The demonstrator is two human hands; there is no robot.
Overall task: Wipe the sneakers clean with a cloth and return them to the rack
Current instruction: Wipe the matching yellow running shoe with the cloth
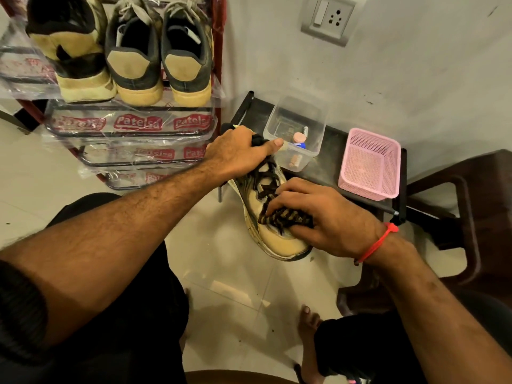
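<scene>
Nearest the camera: the person's dark-clad knees, bare toes on the tiled floor (230, 275), and two bare forearms reaching forward. Right hand (329, 217), red thread at the wrist, is pressed flat with fingers curled over a dark striped cloth (285, 217), bearing it against the toe and lace area of a tan sneaker (277, 239). The sneaker is held in the air above the floor, toe toward the camera, heel away. Left hand (241, 151) is closed around the sneaker's collar and heel end, thumb extended.

Handling, as a judgement: the sneaker is probably light, its upper soft and yielding, its sole firmer; the collar grip steadies it against the wiping pressure. The cloth is limp and must stay bunched under the fingers.

Behind, a low dark bench (335, 151) carries a clear plastic tub (293, 126) and a pink basket (371, 164). Farther left, the rack (133, 134), its shelves lined with printed plastic, holds three sneakers on the upper shelf (135, 59).

Hidden: the held sneaker's heel and far side, the cloth's full extent, and the rack's top, cut off by the frame.
</scene>
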